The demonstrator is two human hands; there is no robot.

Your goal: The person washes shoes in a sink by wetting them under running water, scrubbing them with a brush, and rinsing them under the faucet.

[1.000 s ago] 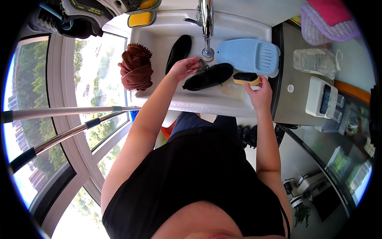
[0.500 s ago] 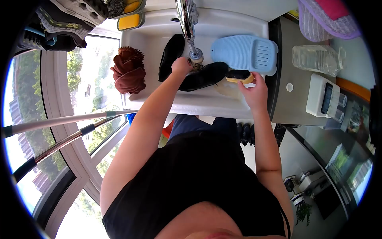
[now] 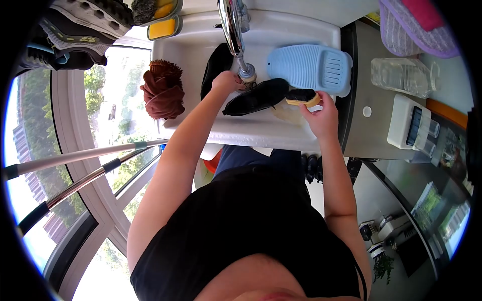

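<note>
- While the right hand (image 3: 323, 111) pinched one end of the brush (image 3: 303, 97) between thumb and fingers, dark bristles upward, the left hand (image 3: 227, 83) was in beside the mouth of the tap (image 3: 231, 31).
- Left fingers partly hidden past the wrist; could not tell whether they were spread, pressed together or touching metal.
- Near shoe (image 3: 258, 98), black: lay across the floor of the sink (image 3: 241, 139), its toe just beside both the blue washboard (image 3: 306, 67) and the brush.
- Far shoe (image 3: 216, 67), black: lay beyond the left hand, which covered a little of it.
- Step in hand, as judged: the left hand occupied about the tap, the brush held ready. A brush stroke would have called for bristles turned down and the near shoe steadied.
- Counts: black shoes in the sink, two; brushes, one; taps, one; washboards, one.
- Also counted: one brown bundle (image 3: 163, 93) at the sink's left rim, one yellow sponge (image 3: 161, 29) in the nearer dish, one clear jug (image 3: 399, 78) by the grey desk (image 3: 364, 133) at right.
</note>
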